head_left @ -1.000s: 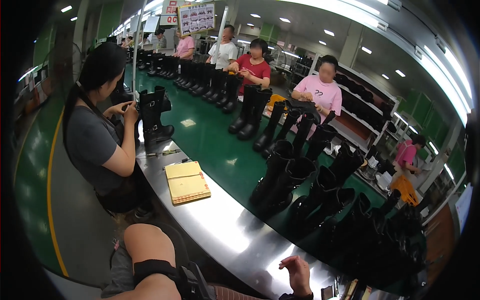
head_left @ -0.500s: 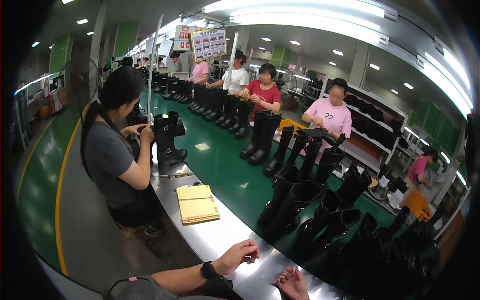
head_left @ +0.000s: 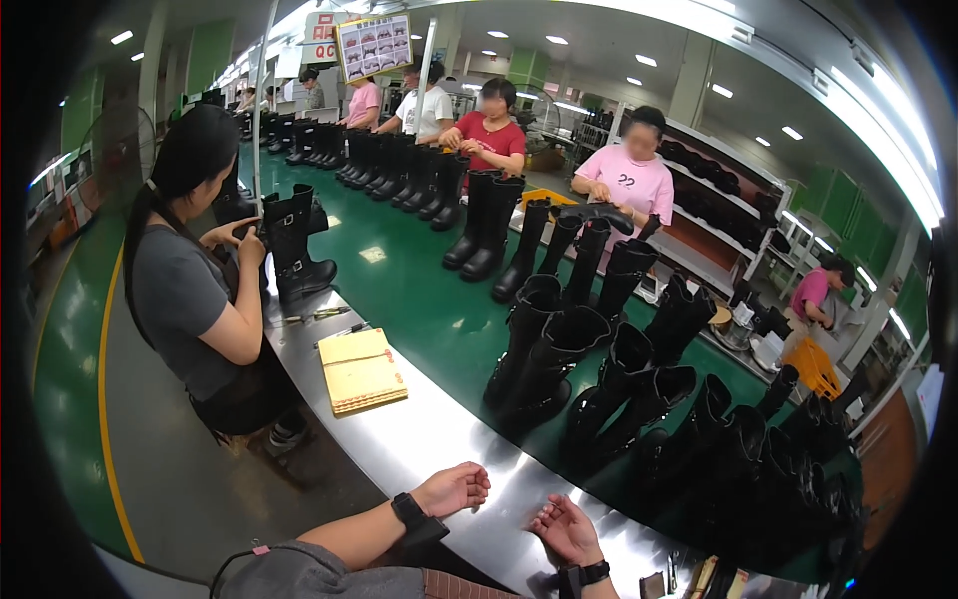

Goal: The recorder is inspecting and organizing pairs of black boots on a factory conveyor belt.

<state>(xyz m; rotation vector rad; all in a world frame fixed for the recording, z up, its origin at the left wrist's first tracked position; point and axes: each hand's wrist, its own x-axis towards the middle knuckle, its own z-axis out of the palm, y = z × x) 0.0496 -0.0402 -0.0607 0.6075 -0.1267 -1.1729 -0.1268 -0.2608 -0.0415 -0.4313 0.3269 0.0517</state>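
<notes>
My left hand (head_left: 454, 489) rests on the steel table edge (head_left: 439, 439) with its fingers loosely curled and nothing in them. It wears a black wrist strap. My right hand (head_left: 567, 529) lies palm up beside it, fingers apart and empty, also with a dark wristband. Just beyond both hands, tall black boots (head_left: 544, 364) stand in rows on the green conveyor belt (head_left: 419, 290). The nearest boots are about a hand's length from my fingers. Neither hand touches a boot.
A yellow notebook (head_left: 361, 369) and pens (head_left: 319, 314) lie on the steel edge to the left. A co-worker in a grey shirt (head_left: 190, 290) handles a black boot (head_left: 294, 250). Several workers stand across the belt. Small items (head_left: 689, 577) lie by my right wrist.
My left forearm dropped from close to the camera down onto the steel edge. My right hand moved left, nearer the left one. The view has shifted, bringing the belt and boots closer.
</notes>
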